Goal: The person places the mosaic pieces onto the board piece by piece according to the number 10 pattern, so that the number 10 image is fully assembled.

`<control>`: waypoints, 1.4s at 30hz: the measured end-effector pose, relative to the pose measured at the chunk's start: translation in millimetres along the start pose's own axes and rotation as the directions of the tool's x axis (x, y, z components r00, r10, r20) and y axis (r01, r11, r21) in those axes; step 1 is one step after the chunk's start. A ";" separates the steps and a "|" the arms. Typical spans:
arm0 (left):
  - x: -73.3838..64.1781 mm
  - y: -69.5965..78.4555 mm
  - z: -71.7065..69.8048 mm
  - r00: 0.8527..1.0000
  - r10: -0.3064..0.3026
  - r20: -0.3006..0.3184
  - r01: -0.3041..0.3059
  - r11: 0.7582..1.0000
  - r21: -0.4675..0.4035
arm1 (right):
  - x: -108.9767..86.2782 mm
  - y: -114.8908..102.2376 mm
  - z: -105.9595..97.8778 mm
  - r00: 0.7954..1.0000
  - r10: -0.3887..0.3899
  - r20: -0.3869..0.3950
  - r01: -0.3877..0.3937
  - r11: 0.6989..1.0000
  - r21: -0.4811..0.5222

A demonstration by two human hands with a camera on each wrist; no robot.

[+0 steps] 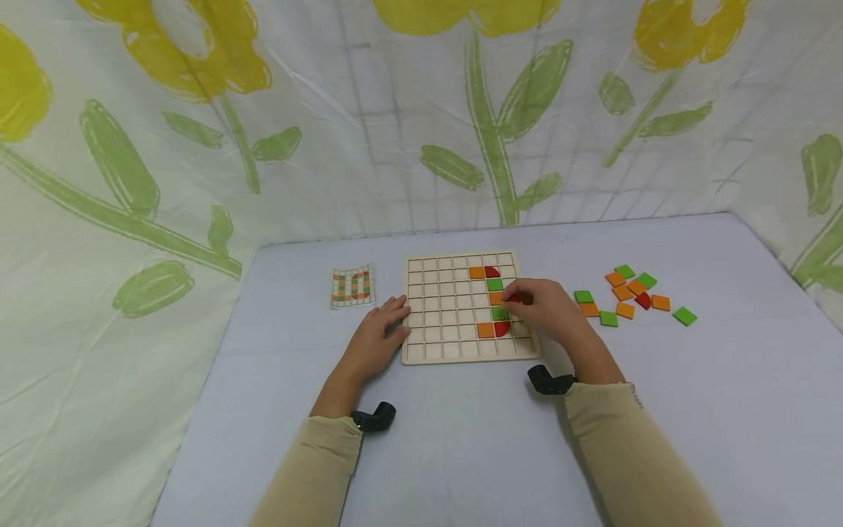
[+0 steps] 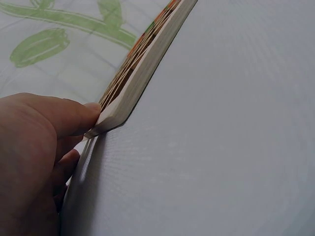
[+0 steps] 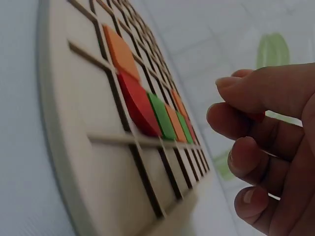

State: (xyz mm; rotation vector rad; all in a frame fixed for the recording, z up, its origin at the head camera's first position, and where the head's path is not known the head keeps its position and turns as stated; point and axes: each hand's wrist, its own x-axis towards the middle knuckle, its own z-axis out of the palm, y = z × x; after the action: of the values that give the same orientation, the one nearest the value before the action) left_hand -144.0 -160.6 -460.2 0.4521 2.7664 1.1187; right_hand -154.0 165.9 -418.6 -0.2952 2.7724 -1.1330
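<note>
A light wooden grid board (image 1: 437, 353) lies on the table with an orange, red and green pattern of tiles along its right part. My left hand (image 1: 377, 338) rests at its left edge, fingers loosely spread, the thumb (image 2: 78, 115) touching the rim near a corner. Over the right side of the board, my right hand (image 1: 546, 311) holds a red tile (image 1: 516, 297) in its curled fingers. Most of that tile is hidden; only a bit of red shows in the right wrist view. Below the hand sit a green tile (image 1: 500, 314) and a red quarter-round tile (image 1: 502, 329).
Right of the board lie several loose tiles: green (image 1: 685, 316), orange (image 1: 661, 302) and a red quarter-round piece (image 1: 643, 300). A small printed pattern card (image 1: 352, 286) lies to the left. Behind the table (image 1: 448, 439) hangs a flowered cloth (image 1: 316, 197).
</note>
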 end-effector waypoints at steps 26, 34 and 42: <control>-1.2 2.7 -1.4 1.000 0.010 -0.006 -0.010 1.000 -0.003 | -0.5 -37.6 46.7 0.986 -0.169 0.013 0.169 0.985 -0.026; -0.5 1.6 -1.1 1.000 0.004 -0.005 -0.004 1.000 -0.003 | 1.0 -39.9 46.7 0.991 -0.125 0.057 0.127 0.991 -0.050; -0.5 1.3 -0.7 1.000 -0.004 -0.003 0.004 1.000 -0.008 | 4.6 -33.6 51.3 0.979 -0.183 0.090 0.193 0.975 -0.108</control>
State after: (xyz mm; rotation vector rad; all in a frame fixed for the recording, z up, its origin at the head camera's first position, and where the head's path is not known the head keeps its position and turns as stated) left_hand -143.4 -160.3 -458.7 0.4448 2.7632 1.1300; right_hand -144.1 106.6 -431.6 -0.6139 2.7919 -0.9743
